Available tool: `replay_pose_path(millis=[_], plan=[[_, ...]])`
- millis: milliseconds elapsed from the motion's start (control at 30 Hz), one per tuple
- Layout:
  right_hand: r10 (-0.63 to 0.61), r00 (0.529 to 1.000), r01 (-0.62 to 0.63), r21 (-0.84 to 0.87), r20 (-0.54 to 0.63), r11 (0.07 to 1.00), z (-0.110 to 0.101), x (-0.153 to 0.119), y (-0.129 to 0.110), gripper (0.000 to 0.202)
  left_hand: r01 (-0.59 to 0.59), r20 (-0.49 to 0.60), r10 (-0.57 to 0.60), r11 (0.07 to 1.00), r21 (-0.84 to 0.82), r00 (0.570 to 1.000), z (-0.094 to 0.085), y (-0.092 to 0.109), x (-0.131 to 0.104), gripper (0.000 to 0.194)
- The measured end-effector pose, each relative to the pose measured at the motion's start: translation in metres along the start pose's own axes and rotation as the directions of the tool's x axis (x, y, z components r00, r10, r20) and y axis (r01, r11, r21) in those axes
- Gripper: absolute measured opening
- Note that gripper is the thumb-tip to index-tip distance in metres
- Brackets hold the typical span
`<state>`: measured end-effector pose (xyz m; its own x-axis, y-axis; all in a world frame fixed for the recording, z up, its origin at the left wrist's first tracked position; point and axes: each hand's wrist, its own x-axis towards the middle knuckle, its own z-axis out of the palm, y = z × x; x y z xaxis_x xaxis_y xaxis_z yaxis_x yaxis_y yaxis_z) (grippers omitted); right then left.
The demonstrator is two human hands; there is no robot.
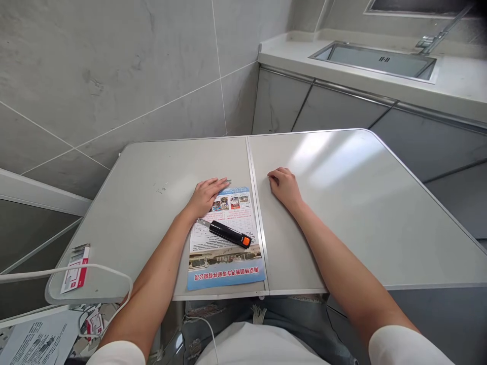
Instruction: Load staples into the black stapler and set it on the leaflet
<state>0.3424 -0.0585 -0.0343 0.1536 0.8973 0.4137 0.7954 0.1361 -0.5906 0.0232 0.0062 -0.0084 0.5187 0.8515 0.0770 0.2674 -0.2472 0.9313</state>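
My left hand (207, 195) lies on the folding table with its fingers stretched out, at the top left corner of a printed leaflet (228, 276). Just by its fingertips is a small, thin dark piece (229, 180), too small to name. Across the leaflet lies a black utility knife (228, 234) with an orange button, its metal end pointing to my left wrist. My right hand (284, 185) rests right of the table's centre seam, fingers curled in and pinched together. Whatever is between those fingertips, if anything, I cannot make out.
At the table's left edge lies a red and white card package (76, 268), with a white cable (102, 267) passing over it. Papers (41, 337) sit lower left. A counter with a sink (376, 61) stands at the back right, beside a grey tiled wall (133, 61).
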Motion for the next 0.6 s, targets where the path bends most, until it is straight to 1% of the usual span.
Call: replay_pose_path(millis=[67,200,267,367,433,500,600], plan=[[-0.003,1.0,0.003,-0.008,0.009,1.0,0.001,0.0,0.0,0.024,-0.019,0.015,0.019,0.999,0.039,1.0,0.0,-0.003,0.001,0.031],[-0.005,1.0,0.005,-0.021,0.012,1.0,0.001,-0.001,-0.001,0.026,-0.128,0.033,0.124,0.971,0.204,0.992,0.0,-0.011,0.001,0.03],[0.002,1.0,-0.002,-0.028,0.0,1.0,0.001,-0.001,-0.001,0.028,-0.165,0.051,0.157,0.937,0.308,0.986,-0.001,-0.013,0.001,0.03],[0.014,1.0,-0.014,-0.031,-0.001,0.999,-0.001,-0.001,-0.001,0.03,-0.202,0.099,0.176,0.848,0.489,0.979,-0.002,-0.012,0.0,0.034],[0.017,1.0,-0.017,-0.031,0.008,0.999,-0.002,-0.001,-0.002,0.03,-0.236,0.17,0.168,0.777,0.583,0.971,-0.003,-0.01,-0.001,0.04],[0.014,1.0,-0.014,-0.042,0.005,0.999,-0.003,-0.001,-0.004,0.028,-0.268,0.256,0.129,0.722,0.638,0.958,-0.004,-0.008,-0.002,0.048],[-0.004,1.0,0.004,-0.058,-0.005,0.998,-0.003,-0.002,-0.008,0.022,-0.274,0.331,0.053,0.689,0.671,0.942,-0.004,-0.005,-0.002,0.058]])
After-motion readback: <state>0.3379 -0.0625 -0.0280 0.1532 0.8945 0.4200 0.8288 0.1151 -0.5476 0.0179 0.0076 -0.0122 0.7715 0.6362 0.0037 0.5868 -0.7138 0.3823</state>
